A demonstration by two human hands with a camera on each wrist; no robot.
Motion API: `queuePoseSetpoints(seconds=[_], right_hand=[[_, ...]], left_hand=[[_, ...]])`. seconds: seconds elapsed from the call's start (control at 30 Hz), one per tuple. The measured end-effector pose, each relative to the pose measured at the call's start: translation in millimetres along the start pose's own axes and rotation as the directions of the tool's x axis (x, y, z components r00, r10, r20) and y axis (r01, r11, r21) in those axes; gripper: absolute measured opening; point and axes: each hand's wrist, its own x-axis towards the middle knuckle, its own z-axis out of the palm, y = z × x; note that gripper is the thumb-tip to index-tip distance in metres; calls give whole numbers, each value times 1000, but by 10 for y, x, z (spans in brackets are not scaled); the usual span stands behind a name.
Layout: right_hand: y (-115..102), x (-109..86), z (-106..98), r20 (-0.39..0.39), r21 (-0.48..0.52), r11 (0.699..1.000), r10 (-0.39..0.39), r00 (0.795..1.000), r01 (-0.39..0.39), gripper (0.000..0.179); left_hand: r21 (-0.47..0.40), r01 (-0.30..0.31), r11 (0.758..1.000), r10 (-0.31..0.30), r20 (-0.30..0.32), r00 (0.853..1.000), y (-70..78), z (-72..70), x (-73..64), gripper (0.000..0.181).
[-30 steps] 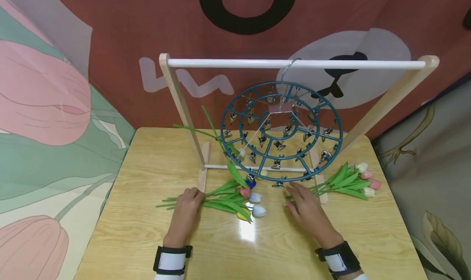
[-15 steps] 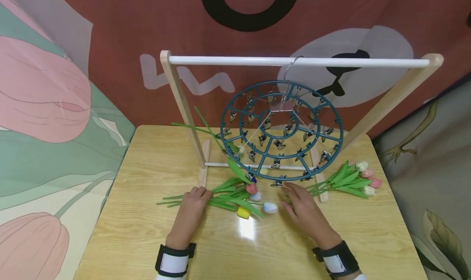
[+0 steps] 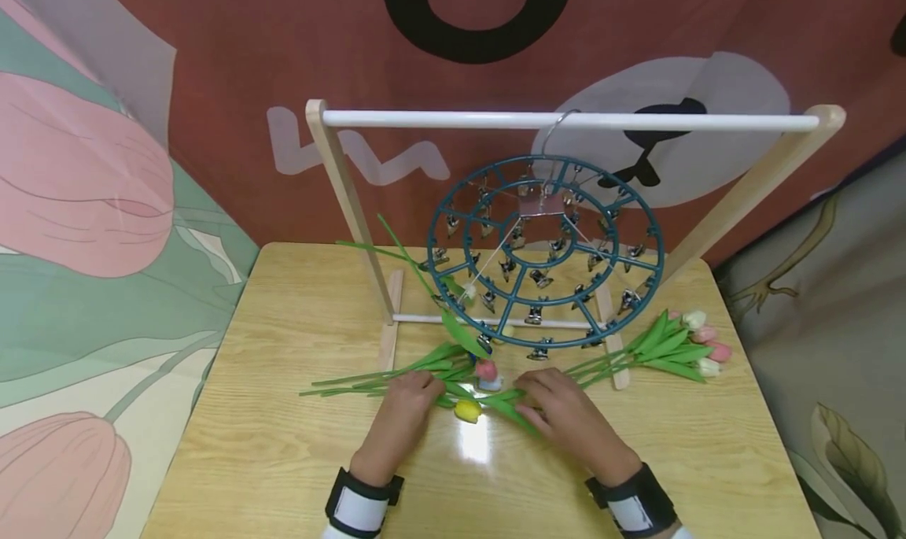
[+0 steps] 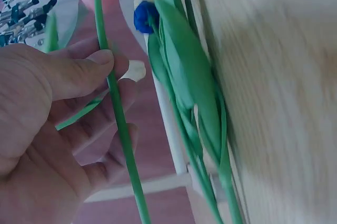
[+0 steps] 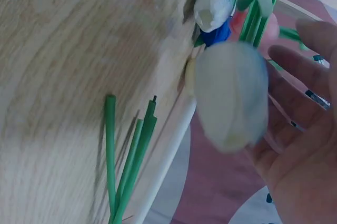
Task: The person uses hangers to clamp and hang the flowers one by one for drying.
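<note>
Between the two hands, low over the counter [image 3: 283, 460], was a pale tulip [image 5: 231, 98], its bloom close in front of the loosely spread fingers of the right hand [image 3: 555, 401]; whether they touched it could not be told. The left hand [image 3: 410, 401] pinched a green stem [image 4: 125, 134] between thumb and fingers, probably the same flower's. Half a second earlier a pale bloom had lain in plain sight beyond the bunch; now the left hand had shifted toward the right one, and that bloom no longer showed from above. This suggested that one flower was being parted from the rest and was largely free. The mixed bunch [image 3: 442, 354] lay just beside the left hand, with a yellow bloom [image 3: 467, 411] and a pink bloom [image 3: 486, 368] among its leaves. Farther right lay a second bunch [image 3: 668, 350], its stems reaching toward the right hand. Behind them a round clip hanger [image 3: 541, 203] hung from the white bar [image 3: 439, 119] of a wooden rack, two other green stems slanting by its left rim.
</note>
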Motion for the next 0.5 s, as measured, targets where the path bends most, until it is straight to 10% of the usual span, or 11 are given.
queuePoseSetpoints(seconds=[0.5], right_hand=[[-75, 98, -2, 9, -77, 997, -21, 1000, 22, 27]], left_hand=[[29, -72, 997, 74, -94, 993, 176, -44, 179, 35]])
